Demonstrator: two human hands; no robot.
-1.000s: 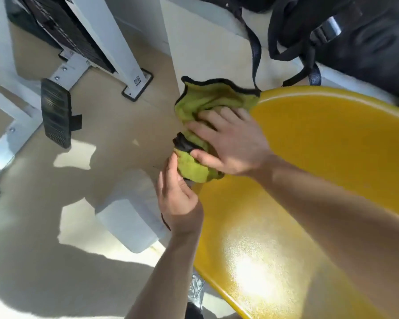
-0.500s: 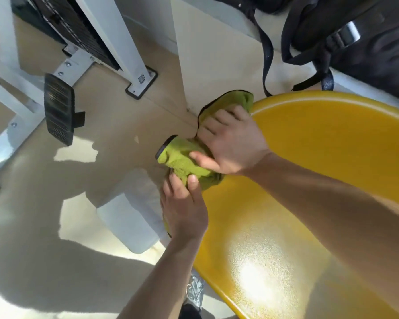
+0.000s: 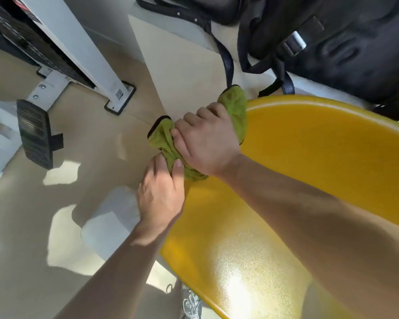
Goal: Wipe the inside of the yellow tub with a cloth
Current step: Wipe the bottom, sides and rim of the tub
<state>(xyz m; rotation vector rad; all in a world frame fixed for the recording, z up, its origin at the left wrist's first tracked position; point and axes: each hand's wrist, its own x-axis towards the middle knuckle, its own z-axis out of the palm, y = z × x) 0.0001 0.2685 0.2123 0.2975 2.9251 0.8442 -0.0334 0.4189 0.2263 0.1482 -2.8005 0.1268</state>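
Observation:
The yellow tub (image 3: 309, 162) fills the right half of the view, its glossy inside lit by sun. A green cloth with a dark hem (image 3: 164, 137) is bunched over the tub's left rim. My right hand (image 3: 205, 143) lies on top of the cloth, fingers curled into it. My left hand (image 3: 161, 194) comes from below at the rim and pinches the cloth's lower end between thumb and fingers. Most of the cloth's middle is hidden under my right hand.
A black backpack (image 3: 332, 38) with hanging straps sits on a pale ledge (image 3: 182, 72) just behind the tub. White exercise-machine frame (image 3: 83, 49) and a black pedal (image 3: 35, 132) stand on the floor at left. A patterned shoe (image 3: 190, 302) shows below the tub.
The cloth has gone from spread open to bunched tight under my right hand. My left hand has closed its thumb and fingers on the cloth's lower end.

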